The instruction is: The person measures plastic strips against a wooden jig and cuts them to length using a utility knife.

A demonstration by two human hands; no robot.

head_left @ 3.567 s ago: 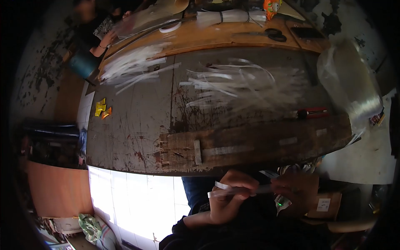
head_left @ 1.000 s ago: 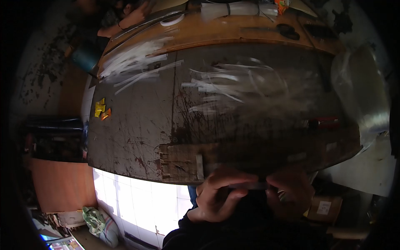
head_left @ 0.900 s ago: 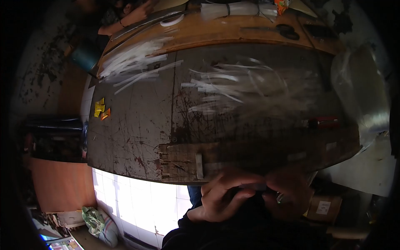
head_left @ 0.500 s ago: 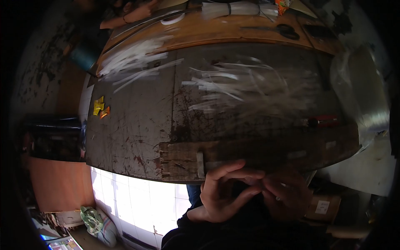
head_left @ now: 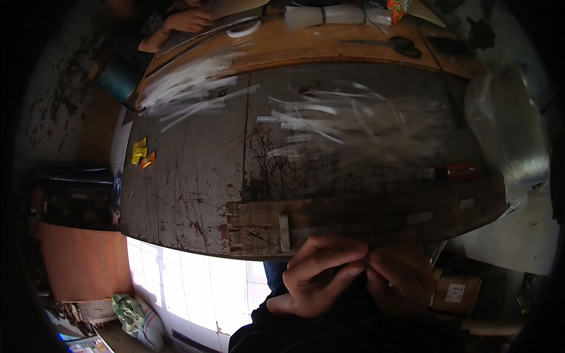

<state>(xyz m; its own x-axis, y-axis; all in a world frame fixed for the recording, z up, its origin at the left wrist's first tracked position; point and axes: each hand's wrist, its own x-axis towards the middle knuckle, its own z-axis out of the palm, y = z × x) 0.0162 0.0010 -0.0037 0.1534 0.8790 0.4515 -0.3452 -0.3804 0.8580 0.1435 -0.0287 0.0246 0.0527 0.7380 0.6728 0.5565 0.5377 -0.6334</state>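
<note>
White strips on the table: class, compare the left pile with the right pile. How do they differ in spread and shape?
The left pile is the more compact, while the right pile is scattered more widely.
The left pile's strips look mostly straight; the right pile has several that curve.
The left pile reaches onto the lighter wood, whereas the right pile lies on the dark tabletop.
Both are loose, overlapping whitish strips.

Hands (head_left: 319, 277): contents unclear, v. dark
</note>
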